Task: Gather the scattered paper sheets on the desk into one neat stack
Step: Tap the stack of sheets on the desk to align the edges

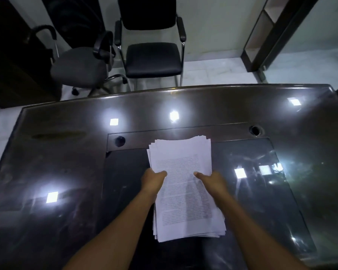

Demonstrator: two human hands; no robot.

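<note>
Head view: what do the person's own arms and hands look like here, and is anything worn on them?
Both forearms are bare up to the bottom edge of the picture: no sleeves show. The left hand and right hand wear no gloves. No watch, bracelet or ring is visible on the upper sides that the camera sees, though the dim light hides fine detail.

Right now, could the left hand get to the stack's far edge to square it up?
Probably yes. The left hand grips the paper stack at its left side, and the desk beside that edge is bare up to the far end.
</note>
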